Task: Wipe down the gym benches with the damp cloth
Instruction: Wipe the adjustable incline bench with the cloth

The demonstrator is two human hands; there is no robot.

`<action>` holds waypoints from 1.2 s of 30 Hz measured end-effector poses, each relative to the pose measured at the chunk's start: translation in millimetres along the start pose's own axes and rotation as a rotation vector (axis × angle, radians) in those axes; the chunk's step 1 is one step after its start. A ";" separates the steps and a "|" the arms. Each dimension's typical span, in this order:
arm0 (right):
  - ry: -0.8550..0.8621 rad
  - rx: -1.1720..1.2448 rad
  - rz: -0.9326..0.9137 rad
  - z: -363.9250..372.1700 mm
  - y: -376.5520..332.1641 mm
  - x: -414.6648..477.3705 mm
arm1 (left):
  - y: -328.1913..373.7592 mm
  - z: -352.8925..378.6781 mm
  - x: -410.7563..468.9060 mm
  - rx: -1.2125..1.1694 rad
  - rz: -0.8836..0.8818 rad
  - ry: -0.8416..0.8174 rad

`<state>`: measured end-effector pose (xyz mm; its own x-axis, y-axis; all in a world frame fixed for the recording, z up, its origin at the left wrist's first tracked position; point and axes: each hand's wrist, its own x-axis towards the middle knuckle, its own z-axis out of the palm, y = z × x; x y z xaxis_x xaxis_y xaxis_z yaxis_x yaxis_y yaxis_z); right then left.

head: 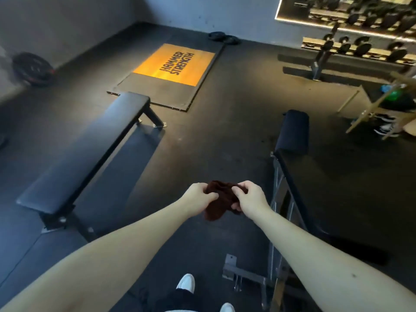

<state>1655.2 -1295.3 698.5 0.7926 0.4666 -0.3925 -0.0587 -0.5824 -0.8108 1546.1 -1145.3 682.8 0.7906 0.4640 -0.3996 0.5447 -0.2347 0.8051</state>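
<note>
A dark brown cloth (219, 200) hangs bunched in the air between my two hands, above the floor in the aisle between two benches. My left hand (199, 198) pinches its left side and my right hand (251, 198) grips its right side. A flat black bench (87, 149) runs along the left. A second black bench (292, 136), with an inclined pad on a metal frame, stands on the right. The cloth touches neither bench.
An orange and grey lifting platform (173, 70) lies on the floor ahead. Weight plates (32, 68) lean at the left wall. A dumbbell rack (360, 48) stands at the back right, a wooden rack (382, 109) at the right edge. My shoes (186, 283) show below.
</note>
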 end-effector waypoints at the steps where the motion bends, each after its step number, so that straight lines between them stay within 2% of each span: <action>1: -0.031 -0.040 -0.017 4.1 -3.4 0.0 | -2.6 -4.0 -7.1 -0.009 -0.022 0.031; 6: -0.240 -0.237 -0.140 45.7 -19.2 -2.6 | -39.9 -27.3 -52.2 -0.094 -0.175 0.224; 11: -0.460 -0.321 -0.274 124.6 -40.7 -21.6 | -100.9 -52.4 -117.3 -0.237 -0.300 0.455; 17: -0.703 -0.470 -0.444 248.3 -73.9 -71.2 | -178.1 -98.4 -200.9 -0.390 -0.438 0.728; 24: -0.989 -0.494 -0.460 403.8 -113.0 -161.3 | -295.1 -164.8 -320.3 -0.525 -0.565 0.985; 27: -1.136 -0.601 -0.565 466.8 -130.1 -205.6 | -336.6 -193.3 -374.3 -0.567 -0.585 1.088; 30: -1.163 -0.765 -0.742 527.7 -142.4 -249.9 | -367.9 -213.6 -420.9 -0.628 -0.624 1.192; 36: -1.266 -0.876 -0.871 658.1 -140.5 -319.2 | -416.1 -232.1 -491.4 -0.740 -0.741 1.401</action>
<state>1011.0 -924.3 652.0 -0.5228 0.7405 -0.4223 0.7334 0.1382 -0.6656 866.0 -1077.3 645.9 -0.5795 0.7001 -0.4172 0.1010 0.5697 0.8156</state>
